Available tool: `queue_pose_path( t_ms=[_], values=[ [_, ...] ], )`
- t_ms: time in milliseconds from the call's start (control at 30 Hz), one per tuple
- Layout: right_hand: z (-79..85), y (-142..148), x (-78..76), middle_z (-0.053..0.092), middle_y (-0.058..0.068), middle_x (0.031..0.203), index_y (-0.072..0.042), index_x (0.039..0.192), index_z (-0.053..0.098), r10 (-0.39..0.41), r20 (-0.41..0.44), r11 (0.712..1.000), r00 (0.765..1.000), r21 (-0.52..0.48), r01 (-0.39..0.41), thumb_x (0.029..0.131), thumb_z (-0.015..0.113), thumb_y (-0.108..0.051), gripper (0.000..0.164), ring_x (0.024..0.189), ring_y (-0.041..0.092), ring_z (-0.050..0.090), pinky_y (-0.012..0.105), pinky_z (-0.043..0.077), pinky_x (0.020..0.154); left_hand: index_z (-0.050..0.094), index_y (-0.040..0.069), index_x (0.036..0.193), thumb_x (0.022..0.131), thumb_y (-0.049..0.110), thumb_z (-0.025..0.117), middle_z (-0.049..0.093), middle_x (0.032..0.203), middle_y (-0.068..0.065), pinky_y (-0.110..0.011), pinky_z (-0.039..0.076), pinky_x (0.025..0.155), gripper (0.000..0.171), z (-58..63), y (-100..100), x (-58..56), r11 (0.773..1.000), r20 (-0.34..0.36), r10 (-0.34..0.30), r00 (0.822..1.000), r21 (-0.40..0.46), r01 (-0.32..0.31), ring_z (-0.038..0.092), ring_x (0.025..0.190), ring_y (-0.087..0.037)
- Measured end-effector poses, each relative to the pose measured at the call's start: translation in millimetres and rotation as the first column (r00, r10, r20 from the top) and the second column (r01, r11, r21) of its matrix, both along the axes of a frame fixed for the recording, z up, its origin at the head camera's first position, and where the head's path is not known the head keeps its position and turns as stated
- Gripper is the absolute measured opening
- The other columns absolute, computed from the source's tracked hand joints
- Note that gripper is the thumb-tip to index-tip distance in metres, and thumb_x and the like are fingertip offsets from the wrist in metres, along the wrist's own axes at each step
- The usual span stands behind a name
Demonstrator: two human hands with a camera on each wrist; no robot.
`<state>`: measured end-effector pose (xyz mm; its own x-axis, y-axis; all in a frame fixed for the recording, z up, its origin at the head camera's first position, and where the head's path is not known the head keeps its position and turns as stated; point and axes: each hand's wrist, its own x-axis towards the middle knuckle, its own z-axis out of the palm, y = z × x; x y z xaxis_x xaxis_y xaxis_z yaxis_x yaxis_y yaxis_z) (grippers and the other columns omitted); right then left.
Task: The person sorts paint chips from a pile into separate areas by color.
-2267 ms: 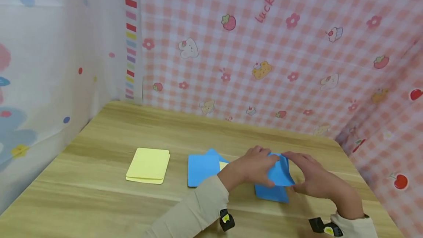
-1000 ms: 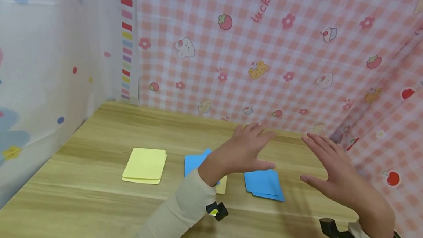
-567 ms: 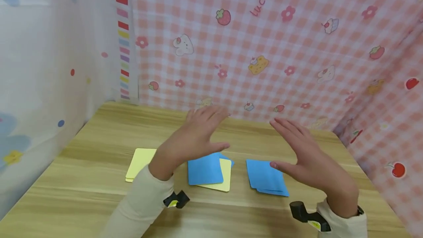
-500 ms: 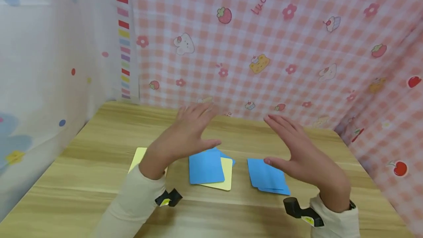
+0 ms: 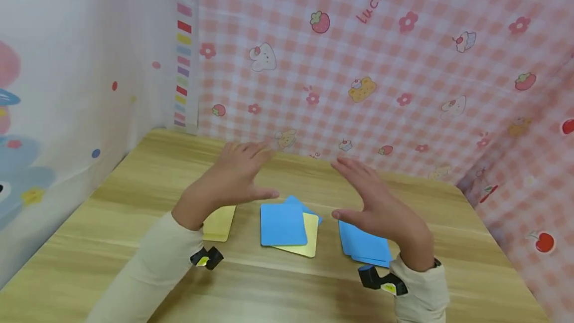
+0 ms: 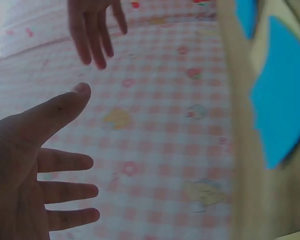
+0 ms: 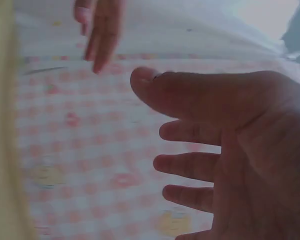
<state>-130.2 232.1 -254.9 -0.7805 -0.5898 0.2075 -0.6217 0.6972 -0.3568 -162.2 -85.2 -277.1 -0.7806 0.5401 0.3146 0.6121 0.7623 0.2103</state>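
My left hand (image 5: 230,178) hovers above the table with fingers spread and nothing in it. It partly hides a stack of yellow cards (image 5: 218,223) at the left. My right hand (image 5: 378,206) hangs in the air above a stack of blue cards (image 5: 365,243), its fingers straight and thumb apart. Between the hands lies a mixed pile: a blue card (image 5: 282,224) on top, a yellow card (image 5: 309,236) sticking out below it, and a blue corner (image 5: 298,203) behind. Both wrist views show bare palms holding nothing.
The wooden table (image 5: 278,288) carries all three piles. A pink checked cloth (image 5: 336,64) stands behind it, and a white patterned cloth (image 5: 89,64) lines the left side. A black wrist camera (image 5: 207,258) is strapped to the left sleeve, another (image 5: 381,280) to the right.
The right-hand blue card has been let go onto the blue stack. Both hands have lifted off and drifted left, the left hand from the blue stack to over the yellow one.
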Motion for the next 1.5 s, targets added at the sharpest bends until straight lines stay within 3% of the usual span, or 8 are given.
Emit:
queue_pose_path(
  t_ms=[200,367,533,733,900,1100,1300,1500],
  values=[
    [-52.4,-25,-26.4,0.029,0.014,0.164,-0.01,0.157,0.037,0.003,0.182,0.994,0.983,0.103,-0.022,0.089,0.08,-0.023,0.082,0.15,0.042,0.021,0.067,0.019,0.115,0.048,0.009,0.15,0.085,0.061,0.073,0.042,0.156,-0.016,-0.074,0.016,0.112,0.086,-42.5,11,-10.1,0.986,0.246,0.041,0.969,-0.169,0.002,0.037,0.143,-0.041],
    [-84.9,-40,-37.0,0.027,0.014,0.165,-0.011,0.155,0.04,0.018,0.31,0.978,0.951,0.194,-0.082,0.088,0.081,-0.026,0.081,0.151,0.04,0.02,0.065,0.014,0.117,0.051,0.009,0.147,0.082,0.061,0.076,0.044,0.154,-0.016,-0.073,0.016,0.113,0.087,-72.0,17,-10.7,0.978,0.339,0.057,0.939,-0.21,0.016,0.038,0.142,-0.04],
    [-101.0,-46,-39.6,0.027,0.01,0.166,-0.016,0.156,0.039,-0.037,0.384,0.961,0.923,0.266,-0.072,0.086,0.083,-0.031,0.084,0.153,0.037,0.018,0.064,0.01,0.119,0.052,0.006,0.145,0.078,0.062,0.079,0.047,0.151,-0.017,-0.072,0.015,0.114,0.092,-84.8,23,-6.6,0.977,0.409,0.037,0.912,-0.205,0.052,0.039,0.142,-0.039],
    [-106.2,-46,-42.8,0.03,0.009,0.164,-0.014,0.156,0.037,-0.049,0.356,0.947,0.933,0.314,-0.07,0.086,0.082,-0.034,0.085,0.152,0.037,0.021,0.066,0.013,0.117,0.05,0.003,0.146,0.075,0.059,0.083,0.052,0.145,-0.015,-0.069,0.019,0.114,0.096,-87.5,30,-4.6,0.969,0.397,0.031,0.917,-0.235,0.069,0.046,0.137,-0.035],
    [-105.6,-44,-45.8,0.035,0.011,0.161,-0.013,0.153,0.039,-0.031,0.336,0.957,0.941,0.282,-0.069,0.085,0.083,-0.034,0.083,0.149,0.038,0.026,0.065,0.018,0.116,0.047,0.003,0.147,0.077,0.051,0.085,0.051,0.145,-0.016,-0.067,0.022,0.114,0.093,-84.6,31,-4.5,0.971,0.396,0.023,0.918,-0.227,0.073,0.048,0.135,-0.036],
    [-83.5,-38,-42.1,0.036,0.017,0.158,-0.007,0.151,0.041,0.042,0.278,0.986,0.96,0.141,-0.084,0.084,0.085,-0.027,0.083,0.146,0.041,0.03,0.063,0.025,0.115,0.043,0.005,0.151,0.078,0.045,0.087,0.047,0.149,-0.015,-0.069,0.023,0.113,0.094,-68.5,20,-7.5,0.994,0.38,-0.066,0.923,-0.057,0.095,0.046,0.136,-0.034],
    [-37.9,-29,-25.7,0.03,0.013,0.162,-0.012,0.153,0.041,0.08,0.149,0.997,0.986,-0.027,-0.077,0.084,0.085,-0.018,0.082,0.148,0.037,0.028,0.058,0.034,0.112,0.043,0.004,0.151,0.079,0.043,0.087,0.046,0.149,-0.019,-0.059,0.034,0.11,0.093,-28.0,11,0.1,0.982,0.16,-0.182,0.97,0.077,0.172,0.047,0.135,-0.036],
    [-7.6,-24,-5.5,0.03,0.01,0.161,-0.011,0.151,0.043,0.116,-0.06,0.989,0.991,-0.081,-0.12,0.079,0.088,-0.013,0.085,0.148,0.032,0.026,0.054,0.037,0.112,0.044,0.002,0.151,0.078,0.044,0.088,0.043,0.151,-0.021,-0.057,0.04,0.109,0.095,2.8,7,16.8,0.961,-0.029,-0.236,0.971,0.139,0.238,0.046,0.134,-0.04]
  ],
)
